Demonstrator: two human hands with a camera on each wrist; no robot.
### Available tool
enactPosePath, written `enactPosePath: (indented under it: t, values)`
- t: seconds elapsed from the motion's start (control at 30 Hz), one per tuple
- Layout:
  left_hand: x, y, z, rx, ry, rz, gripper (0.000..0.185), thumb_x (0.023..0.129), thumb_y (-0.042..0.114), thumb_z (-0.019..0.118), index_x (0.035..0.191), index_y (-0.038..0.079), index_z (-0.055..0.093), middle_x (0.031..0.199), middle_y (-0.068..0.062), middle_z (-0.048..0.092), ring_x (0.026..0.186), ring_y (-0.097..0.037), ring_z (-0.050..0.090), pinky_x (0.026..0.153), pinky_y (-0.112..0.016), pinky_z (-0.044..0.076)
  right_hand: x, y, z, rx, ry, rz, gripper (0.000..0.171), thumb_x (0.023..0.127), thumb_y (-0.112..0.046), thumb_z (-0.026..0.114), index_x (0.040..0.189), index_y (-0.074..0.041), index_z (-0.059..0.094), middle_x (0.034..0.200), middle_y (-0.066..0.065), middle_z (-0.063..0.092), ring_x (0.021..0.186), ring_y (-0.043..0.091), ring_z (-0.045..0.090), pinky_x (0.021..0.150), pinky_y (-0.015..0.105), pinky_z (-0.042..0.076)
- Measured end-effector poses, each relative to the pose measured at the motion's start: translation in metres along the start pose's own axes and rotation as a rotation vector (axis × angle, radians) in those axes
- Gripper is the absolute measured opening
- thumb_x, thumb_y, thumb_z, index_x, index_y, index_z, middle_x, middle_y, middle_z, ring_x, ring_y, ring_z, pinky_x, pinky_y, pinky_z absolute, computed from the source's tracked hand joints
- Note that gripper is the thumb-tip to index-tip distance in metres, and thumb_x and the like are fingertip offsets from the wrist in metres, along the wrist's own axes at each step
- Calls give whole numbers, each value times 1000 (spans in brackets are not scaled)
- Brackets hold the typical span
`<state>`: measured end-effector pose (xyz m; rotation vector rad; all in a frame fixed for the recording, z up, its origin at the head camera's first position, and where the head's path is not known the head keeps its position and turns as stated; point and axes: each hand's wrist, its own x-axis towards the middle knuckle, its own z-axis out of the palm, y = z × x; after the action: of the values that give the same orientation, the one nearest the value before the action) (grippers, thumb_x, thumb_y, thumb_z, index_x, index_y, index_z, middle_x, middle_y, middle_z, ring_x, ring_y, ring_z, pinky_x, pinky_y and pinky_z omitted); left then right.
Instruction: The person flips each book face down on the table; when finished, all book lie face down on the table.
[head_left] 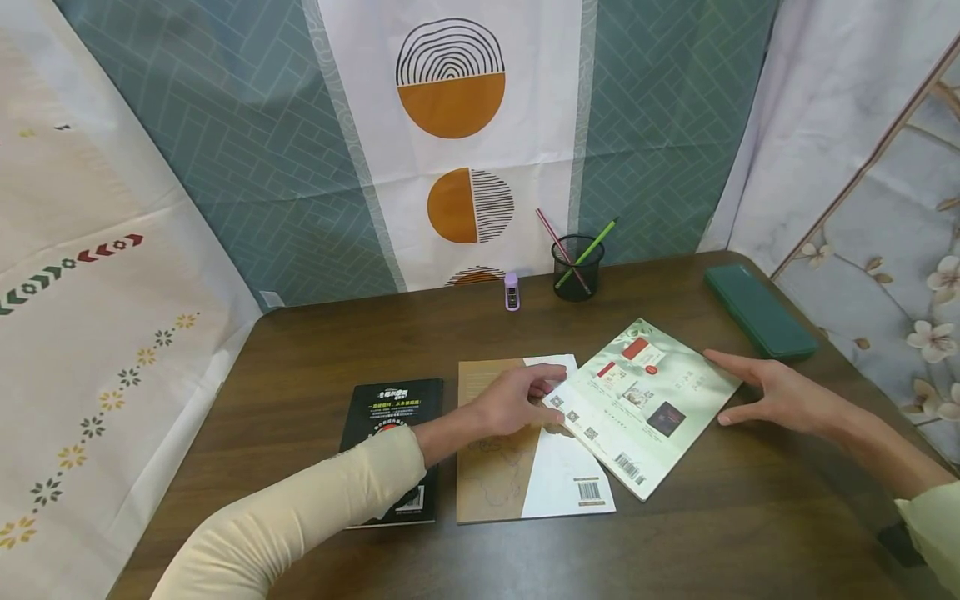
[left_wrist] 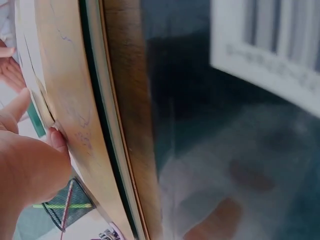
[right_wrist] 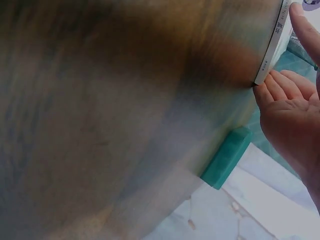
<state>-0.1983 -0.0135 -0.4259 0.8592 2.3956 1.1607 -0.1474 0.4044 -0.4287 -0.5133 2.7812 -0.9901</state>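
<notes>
A light green book (head_left: 643, 417) lies askew, its left corner overlapping a brown-and-white book (head_left: 495, 475). My left hand (head_left: 517, 402) grips that corner, fingers curled at the upper edge and thumb at the lower edge. In the left wrist view the left hand's fingertip (left_wrist: 57, 140) is right at the pale book's edge. At the opposite corner, my right hand (head_left: 787, 396) has its thumb and fingers spread apart, the fingers nearly straight. The right wrist view shows the right hand's fingers (right_wrist: 285, 87) against the end of the book's white spine (right_wrist: 272, 50).
Left of the brown-and-white book lies a black book (head_left: 405, 392), partly behind the left sleeve. At the back stand a small purple object (head_left: 512, 293) and a black mesh cup (head_left: 576, 283) with two pencils. A dark green case (head_left: 761, 312) sits at the back right.
</notes>
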Motion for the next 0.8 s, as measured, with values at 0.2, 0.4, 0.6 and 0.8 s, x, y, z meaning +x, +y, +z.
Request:
enactPosePath:
  t: [0.2, 0.4, 0.6, 0.8]
  values:
    - [0, 4, 4, 77, 18, -2, 62, 91, 11, 87, 148, 9, 62, 126, -7, 72, 109, -18, 67, 95, -25, 54, 3, -1, 4, -77, 28, -19, 102, 78, -27, 96, 158, 7, 41, 153, 35, 49, 136, 49, 51, 92, 9, 39]
    - [-2, 8, 8, 149, 25, -5, 63, 90, 15, 88, 147, 11, 63, 116, -4, 73, 100, -12, 66, 85, -20, 54, 7, -2, 5, -118, 30, 9, 102, 78, -27, 96, 157, 8, 43, 151, 36, 50, 134, 53, 53, 98, 56, 51]
    - [-3, 12, 9, 199, -16, 6, 71, 89, 20, 90, 151, 9, 58, 122, -5, 70, 103, -12, 64, 86, -19, 52, 8, -1, 0, -106, 25, 13, 100, 78, -29, 96, 157, 7, 44, 151, 34, 52, 136, 51, 51, 97, 29, 52]
    - [-4, 13, 12, 291, -52, 71, 77, 89, 23, 90, 155, 6, 53, 129, -6, 70, 109, -11, 63, 92, -19, 50, 9, 1, -3, -70, 25, -15, 97, 79, -29, 96, 155, 6, 47, 150, 34, 53, 136, 55, 51, 91, 12, 44]
